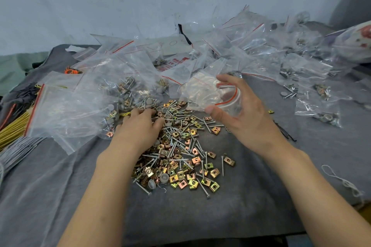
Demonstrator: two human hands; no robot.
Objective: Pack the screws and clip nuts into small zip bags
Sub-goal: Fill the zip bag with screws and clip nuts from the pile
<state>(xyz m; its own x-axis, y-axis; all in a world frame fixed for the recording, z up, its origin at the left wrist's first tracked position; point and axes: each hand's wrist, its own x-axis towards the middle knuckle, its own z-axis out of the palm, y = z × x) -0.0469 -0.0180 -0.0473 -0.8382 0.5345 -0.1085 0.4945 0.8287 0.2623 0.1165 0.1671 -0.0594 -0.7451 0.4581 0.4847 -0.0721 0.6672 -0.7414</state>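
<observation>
A loose pile of silver screws [181,147] and gold clip nuts [183,183] lies in the middle of the grey cloth [180,218], with a few grey plastic caps mixed in. My left hand [140,126] lies palm down on the far left of the pile, fingertips curled into the parts. My right hand [239,110] is raised to the right of the pile and holds a small clear zip bag [202,92] with a red strip, its mouth held wide between thumb and fingers.
Many clear zip bags [251,46] are heaped along the back by the wall, some with parts inside. A large bag [70,110] lies at left beside yellow ties [14,128] and grey ties [18,150]. Filled small bags [319,106] lie at right, white string [341,180] nearer.
</observation>
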